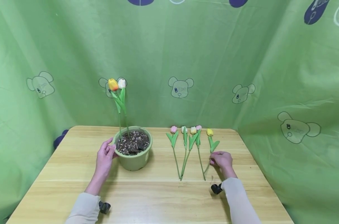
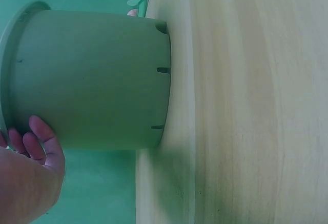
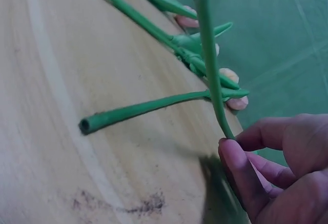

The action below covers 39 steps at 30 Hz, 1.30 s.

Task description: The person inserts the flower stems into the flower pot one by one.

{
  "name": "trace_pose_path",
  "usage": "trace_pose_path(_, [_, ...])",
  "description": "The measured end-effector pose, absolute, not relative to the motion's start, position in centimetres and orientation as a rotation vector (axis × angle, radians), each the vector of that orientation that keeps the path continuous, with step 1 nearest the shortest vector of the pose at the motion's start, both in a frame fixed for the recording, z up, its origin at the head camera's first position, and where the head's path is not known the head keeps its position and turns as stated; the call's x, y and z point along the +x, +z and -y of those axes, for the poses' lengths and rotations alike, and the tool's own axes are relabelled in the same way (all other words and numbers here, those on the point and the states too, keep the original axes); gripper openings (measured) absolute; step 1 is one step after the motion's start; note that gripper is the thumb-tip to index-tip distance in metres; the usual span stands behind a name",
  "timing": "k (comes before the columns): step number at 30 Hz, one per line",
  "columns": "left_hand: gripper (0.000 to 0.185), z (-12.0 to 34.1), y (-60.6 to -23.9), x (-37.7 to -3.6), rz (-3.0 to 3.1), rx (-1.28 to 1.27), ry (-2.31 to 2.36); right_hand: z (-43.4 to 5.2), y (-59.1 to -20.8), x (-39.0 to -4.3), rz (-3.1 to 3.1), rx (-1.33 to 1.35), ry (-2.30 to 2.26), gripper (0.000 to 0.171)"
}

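Note:
A green pot [image 1: 134,156] filled with dark gravel stands on the wooden table [image 1: 158,199]; an orange tulip [image 1: 113,84] and a white tulip [image 1: 121,83] stand upright in it. My left hand [image 1: 105,155] touches the pot's left rim, fingers [image 2: 40,139] resting against the pot [image 2: 97,78] wall. Several loose tulips [image 1: 186,146] lie in a row to the right. My right hand [image 1: 222,160] pinches the stem [image 3: 211,65] of the yellow tulip [image 1: 209,132] at the row's right end, with thumb and fingers [image 3: 241,170] closed on it and the cut end raised off the table.
Green cloth with bear prints [image 1: 180,87] hangs behind and on both sides of the table. Another tulip stem [image 3: 138,110] lies flat beside my right hand. A little dirt [image 3: 138,203] marks the wood. Bare tabletop lies in front of the pot and tulips.

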<state>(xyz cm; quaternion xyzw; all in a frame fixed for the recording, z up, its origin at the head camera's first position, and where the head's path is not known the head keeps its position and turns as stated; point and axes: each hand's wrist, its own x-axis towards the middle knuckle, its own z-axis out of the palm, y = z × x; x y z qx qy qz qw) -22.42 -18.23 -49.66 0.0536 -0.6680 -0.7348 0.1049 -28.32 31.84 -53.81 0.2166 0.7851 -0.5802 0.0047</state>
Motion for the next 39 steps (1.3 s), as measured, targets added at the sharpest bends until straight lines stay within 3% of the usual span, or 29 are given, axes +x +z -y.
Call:
trace_pose_path(20, [0.045, 18.4, -49.8, -22.5, 1.969, 0.167, -2.149, -29.9, -49.7, -28.0, -2.402, 0.569, -1.992, 0.048])
trace_pose_path(39, [0.045, 18.2, -49.7, -22.5, 1.968, 0.179, -2.169, -24.9, -46.4, -29.0, -2.328, 0.381, -2.186, 0.045])
